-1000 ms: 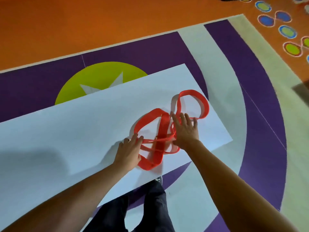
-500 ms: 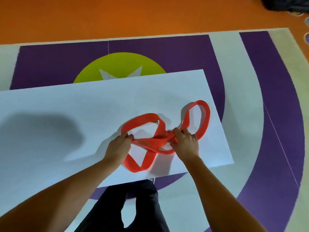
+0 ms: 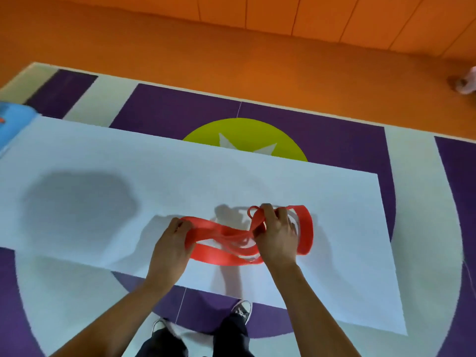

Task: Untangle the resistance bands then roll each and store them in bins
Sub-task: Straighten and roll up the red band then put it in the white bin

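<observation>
I have the bands point(image 3: 221, 237) strung between left grip point(image 3: 171, 244) and right grip point(image 3: 278, 234) over the desk point(image 3: 103, 155), one loop point(image 3: 307, 228) right of the right grip.

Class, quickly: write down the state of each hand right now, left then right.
Left hand: closed, gripping one end of the tangled red rubber resistance bands.
Right hand: closed, pinching strands of the same bands.

Orange floor point(image 3: 231, 60), orange panelled wall point(image 3: 334, 14) behind. Purple-and-cream rug point(image 3: 180, 106) with lime circle point(image 3: 244, 130), white star point(image 3: 224, 144) inside. White table point(image 3: 180, 176) over the rug, shadowed at left.
</observation>
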Demonstrator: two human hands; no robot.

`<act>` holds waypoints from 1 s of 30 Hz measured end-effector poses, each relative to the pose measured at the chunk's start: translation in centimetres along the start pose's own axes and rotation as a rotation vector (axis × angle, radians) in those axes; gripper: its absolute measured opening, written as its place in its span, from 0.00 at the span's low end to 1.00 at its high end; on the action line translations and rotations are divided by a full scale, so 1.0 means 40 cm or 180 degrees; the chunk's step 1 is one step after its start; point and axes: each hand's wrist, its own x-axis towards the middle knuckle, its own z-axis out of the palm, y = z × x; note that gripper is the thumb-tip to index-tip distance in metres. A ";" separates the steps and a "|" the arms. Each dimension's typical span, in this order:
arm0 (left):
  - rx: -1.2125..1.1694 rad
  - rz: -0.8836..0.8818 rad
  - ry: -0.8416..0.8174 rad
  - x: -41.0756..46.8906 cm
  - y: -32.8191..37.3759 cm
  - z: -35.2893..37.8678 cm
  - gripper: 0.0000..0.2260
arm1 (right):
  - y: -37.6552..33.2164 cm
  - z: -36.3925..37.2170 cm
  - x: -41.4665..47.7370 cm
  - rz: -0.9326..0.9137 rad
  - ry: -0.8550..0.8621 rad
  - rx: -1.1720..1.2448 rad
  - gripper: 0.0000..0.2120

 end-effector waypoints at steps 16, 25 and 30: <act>-0.0847 -0.1040 0.1114 -0.161 -0.484 -0.473 0.12 | -0.712 0.154 -0.087 -0.1135 -0.0154 0.0393 0.18; -0.0573 -0.1437 0.1692 -0.276 -0.849 -0.718 0.08 | -1.148 0.290 -0.197 -0.1523 -0.0561 0.0476 0.22; -0.0395 -0.1572 0.1947 -0.291 -1.003 -0.803 0.08 | -1.334 0.359 -0.197 -0.1711 -0.0788 0.0517 0.21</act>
